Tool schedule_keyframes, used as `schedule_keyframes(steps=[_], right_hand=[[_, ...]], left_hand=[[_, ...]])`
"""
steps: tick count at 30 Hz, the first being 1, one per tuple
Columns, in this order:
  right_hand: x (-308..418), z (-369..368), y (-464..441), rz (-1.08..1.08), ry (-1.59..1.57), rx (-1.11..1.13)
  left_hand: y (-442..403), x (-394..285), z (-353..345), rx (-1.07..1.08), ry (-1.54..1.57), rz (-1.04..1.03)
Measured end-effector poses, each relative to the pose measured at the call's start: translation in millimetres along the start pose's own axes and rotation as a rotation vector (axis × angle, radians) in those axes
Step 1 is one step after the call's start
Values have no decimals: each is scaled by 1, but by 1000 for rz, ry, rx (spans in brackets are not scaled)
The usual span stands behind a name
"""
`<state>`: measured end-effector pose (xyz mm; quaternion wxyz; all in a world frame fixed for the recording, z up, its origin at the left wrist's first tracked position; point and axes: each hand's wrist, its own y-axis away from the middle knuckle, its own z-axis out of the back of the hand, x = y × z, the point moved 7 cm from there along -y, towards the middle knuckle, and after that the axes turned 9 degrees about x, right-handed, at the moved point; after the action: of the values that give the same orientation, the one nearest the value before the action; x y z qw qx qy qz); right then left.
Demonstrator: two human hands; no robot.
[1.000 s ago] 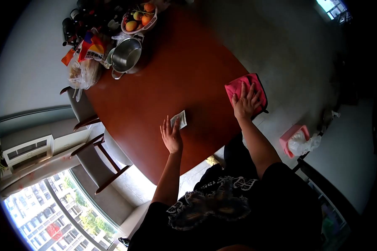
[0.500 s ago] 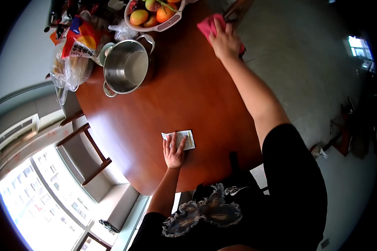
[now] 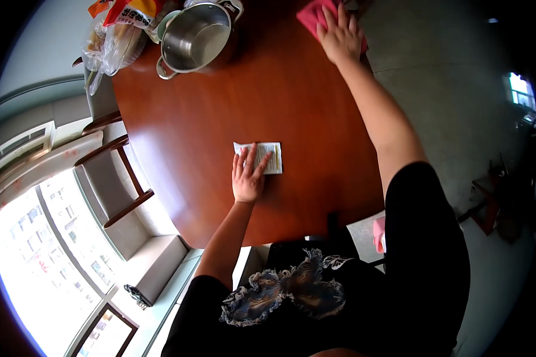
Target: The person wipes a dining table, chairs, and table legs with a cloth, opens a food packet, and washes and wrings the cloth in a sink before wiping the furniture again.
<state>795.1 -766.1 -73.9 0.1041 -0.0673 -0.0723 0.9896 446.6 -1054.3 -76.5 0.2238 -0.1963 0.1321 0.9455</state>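
Observation:
My left hand [image 3: 248,180] lies with spread fingers on a small white printed packet [image 3: 274,153] on the brown wooden table [image 3: 220,119]. The packet looks flat, and my fingers cover part of its print. Out at the far right edge of the table, my right hand [image 3: 340,43] presses on a pink cloth [image 3: 311,16]. The cloth shows on both sides of the hand, and my fingertips reach near the top of the view.
A steel pot [image 3: 196,38] with two handles stands at the far left of the table. Beside it are plastic food bags [image 3: 116,47]. A chair [image 3: 110,181] stands by the left edge, near a bright window [image 3: 47,244].
The view has tilted, so the pot and packet sit higher and the fruit bowl has left the frame. My right hand's fingers are more spread on the cloth. My left hand stays on the packet.

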Motion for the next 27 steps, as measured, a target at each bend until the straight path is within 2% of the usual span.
schedule_keyframes(steps=[4, 9, 13, 18, 21, 27], right_hand=[[-7, 48, 167, 84, -22, 149], [23, 132, 380, 108, -154, 394], [38, 152, 485, 110, -176, 492], [26, 137, 446, 140, -120, 494], [15, 124, 354, 80, -150, 436], [12, 43, 136, 30, -77, 189]], left_hand=[[3, -3, 6, -55, 23, -2], [8, 1, 0, -86, 31, -5], [8, 1, 4, -52, 54, 1], [6, 5, 3, -40, 51, 7], [4, 6, 6, 4, 63, 14], [3, 13, -6, 34, 75, 14]])
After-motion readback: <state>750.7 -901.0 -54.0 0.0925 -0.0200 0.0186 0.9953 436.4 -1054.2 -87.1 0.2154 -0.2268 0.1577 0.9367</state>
